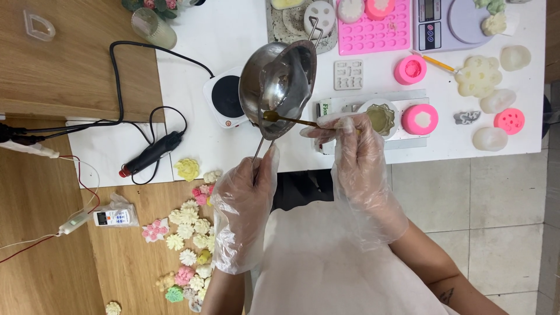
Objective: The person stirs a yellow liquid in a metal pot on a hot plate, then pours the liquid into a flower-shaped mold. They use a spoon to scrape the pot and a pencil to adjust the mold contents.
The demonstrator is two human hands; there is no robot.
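The left hand is gripping the handle of a tipped metal pot, just above it. The right hand is pinching a spoon, reaching left into the pot.

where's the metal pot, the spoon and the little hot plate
metal pot [280, 81], head view, on its shiny inner wall
spoon [290, 119], head view, on its thin handle
hot plate [225, 97], head view, on its dark round top

My clear plastic gloves; a shiny silver pot at twelve o'clock; a gold spoon; pink moulds at two o'clock; cream, pink and green flower pieces at eight o'clock.
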